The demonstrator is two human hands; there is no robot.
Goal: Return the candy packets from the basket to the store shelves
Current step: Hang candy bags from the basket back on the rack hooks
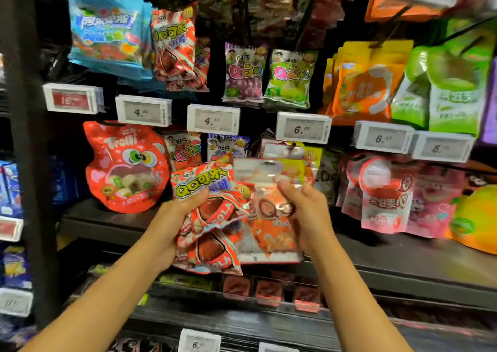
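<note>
At nine o'clock in the view a red Trolli bag point(122, 168) hung on the lower row of pegs. Just right of it, near the centre, the left hand point(172, 219) gripped a small bunch of red cola packets point(208, 217), fingers curled round their left edge. Touching those at three o'clock, the right hand point(304, 211) pinched a pink-orange packet point(266, 217) by its right side, its top raised towards a peg hook point(291, 145) at twelve o'clock. Matching cola packets on the upper row point(174, 47) hung at eleven o'clock, so that looked the likely home for the left-hand bunch. The basket was out of sight; judging by this, several packets still awaited hanging, none from these hands yet placed.
</note>
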